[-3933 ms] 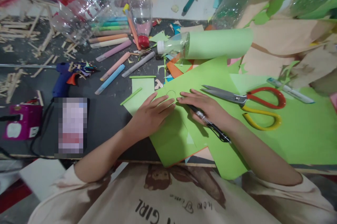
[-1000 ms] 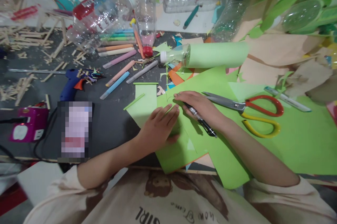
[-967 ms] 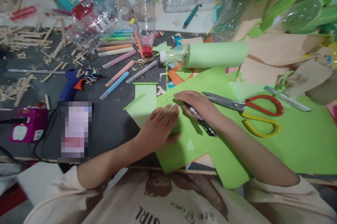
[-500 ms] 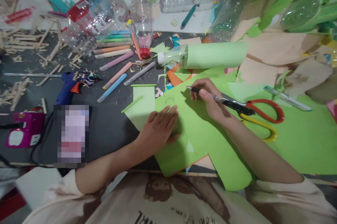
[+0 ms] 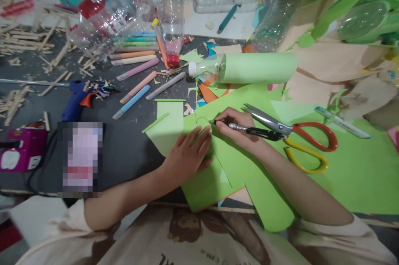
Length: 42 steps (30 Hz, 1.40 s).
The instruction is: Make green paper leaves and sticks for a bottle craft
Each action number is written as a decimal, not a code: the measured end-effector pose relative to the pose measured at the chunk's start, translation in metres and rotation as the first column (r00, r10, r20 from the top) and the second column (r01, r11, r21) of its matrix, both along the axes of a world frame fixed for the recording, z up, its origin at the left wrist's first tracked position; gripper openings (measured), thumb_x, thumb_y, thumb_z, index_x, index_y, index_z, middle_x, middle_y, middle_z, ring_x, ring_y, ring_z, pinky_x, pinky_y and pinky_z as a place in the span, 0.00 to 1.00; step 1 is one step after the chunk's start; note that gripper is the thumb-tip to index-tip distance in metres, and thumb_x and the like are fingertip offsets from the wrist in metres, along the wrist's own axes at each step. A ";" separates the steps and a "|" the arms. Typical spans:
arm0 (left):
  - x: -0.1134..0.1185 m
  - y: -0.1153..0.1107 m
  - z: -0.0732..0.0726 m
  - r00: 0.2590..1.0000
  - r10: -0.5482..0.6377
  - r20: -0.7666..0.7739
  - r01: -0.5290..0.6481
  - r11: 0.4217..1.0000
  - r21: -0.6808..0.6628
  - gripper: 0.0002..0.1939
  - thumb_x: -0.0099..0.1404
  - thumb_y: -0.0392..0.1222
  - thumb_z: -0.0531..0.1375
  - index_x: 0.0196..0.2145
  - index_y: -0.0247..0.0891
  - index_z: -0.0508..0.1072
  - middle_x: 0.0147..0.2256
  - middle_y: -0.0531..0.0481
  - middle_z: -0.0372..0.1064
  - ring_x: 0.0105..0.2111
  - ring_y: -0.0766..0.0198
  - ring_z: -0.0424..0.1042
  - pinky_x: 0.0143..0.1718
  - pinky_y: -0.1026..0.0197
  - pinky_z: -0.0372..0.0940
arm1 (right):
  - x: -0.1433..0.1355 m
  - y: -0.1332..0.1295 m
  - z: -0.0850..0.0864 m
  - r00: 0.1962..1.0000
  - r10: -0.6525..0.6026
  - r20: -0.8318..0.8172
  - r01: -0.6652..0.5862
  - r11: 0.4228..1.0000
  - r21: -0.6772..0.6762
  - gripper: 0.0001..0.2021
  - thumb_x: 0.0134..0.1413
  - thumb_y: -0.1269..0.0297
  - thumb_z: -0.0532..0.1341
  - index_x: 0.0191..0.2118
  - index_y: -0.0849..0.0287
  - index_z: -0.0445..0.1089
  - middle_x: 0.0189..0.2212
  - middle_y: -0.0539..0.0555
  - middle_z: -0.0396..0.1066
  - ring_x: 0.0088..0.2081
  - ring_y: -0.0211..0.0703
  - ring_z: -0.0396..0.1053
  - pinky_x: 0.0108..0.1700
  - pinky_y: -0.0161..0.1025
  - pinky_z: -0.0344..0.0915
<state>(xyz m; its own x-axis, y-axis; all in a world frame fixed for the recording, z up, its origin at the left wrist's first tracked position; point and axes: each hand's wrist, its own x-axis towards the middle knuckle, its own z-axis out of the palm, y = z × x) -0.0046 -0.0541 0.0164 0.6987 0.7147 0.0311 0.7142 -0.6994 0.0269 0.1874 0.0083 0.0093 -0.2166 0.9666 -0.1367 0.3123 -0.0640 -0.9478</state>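
Observation:
My left hand lies flat on a piece of green paper, fingers stretched out. A small curved line is drawn on the paper just beyond its fingertips. Between the fingers of my right hand is a black pen, its tip at the paper near the end of that curve; whether it touches, I cannot tell. Scissors with one red and one yellow handle lie behind the pen on a larger green sheet. A pale green sheet is to the left of my left hand.
A bottle wrapped in pale green paper lies beyond my hands. Several markers, a blue glue gun, wood sticks and a phone are on the left. Clear plastic bottles stand and lie at the back.
My right hand has moved left and toward me with the pen, bringing its tip down beside the drawn curve. The scissor blades have come into sight. My left hand has stayed on the paper.

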 end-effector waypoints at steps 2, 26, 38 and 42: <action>0.000 0.000 0.000 1.000 0.002 -0.003 -0.002 1.000 -0.008 0.23 0.73 0.48 0.52 0.58 0.31 0.70 0.62 0.39 0.66 0.60 0.51 0.66 0.51 0.54 0.64 | 0.000 0.000 0.001 0.999 0.030 0.015 -0.030 1.000 0.001 0.04 0.47 0.63 0.60 0.25 0.56 0.67 0.19 0.47 0.69 0.23 0.37 0.65 0.25 0.33 0.58; 0.000 0.003 0.000 1.000 0.000 0.023 0.001 1.000 -0.023 0.22 0.73 0.47 0.53 0.57 0.30 0.70 0.60 0.39 0.67 0.59 0.51 0.67 0.51 0.54 0.63 | 0.001 0.002 0.000 0.997 0.078 0.012 -0.078 0.997 0.009 0.05 0.48 0.62 0.60 0.25 0.56 0.68 0.21 0.48 0.71 0.24 0.38 0.67 0.26 0.34 0.60; 0.000 0.002 0.000 1.000 0.002 0.020 -0.001 0.999 -0.047 0.23 0.72 0.47 0.53 0.57 0.30 0.70 0.61 0.37 0.67 0.60 0.50 0.65 0.51 0.53 0.64 | 0.001 0.001 0.001 0.998 0.026 0.049 -0.028 0.998 0.051 0.05 0.48 0.63 0.60 0.25 0.56 0.68 0.20 0.47 0.69 0.24 0.38 0.65 0.28 0.35 0.61; 0.001 0.003 0.002 1.000 0.002 0.023 -0.002 1.000 -0.023 0.22 0.73 0.47 0.53 0.56 0.30 0.72 0.61 0.39 0.67 0.59 0.50 0.67 0.50 0.53 0.65 | 0.001 0.002 0.002 0.998 -0.045 0.043 0.042 0.997 0.064 0.05 0.47 0.62 0.59 0.25 0.55 0.66 0.20 0.47 0.68 0.23 0.38 0.65 0.27 0.35 0.61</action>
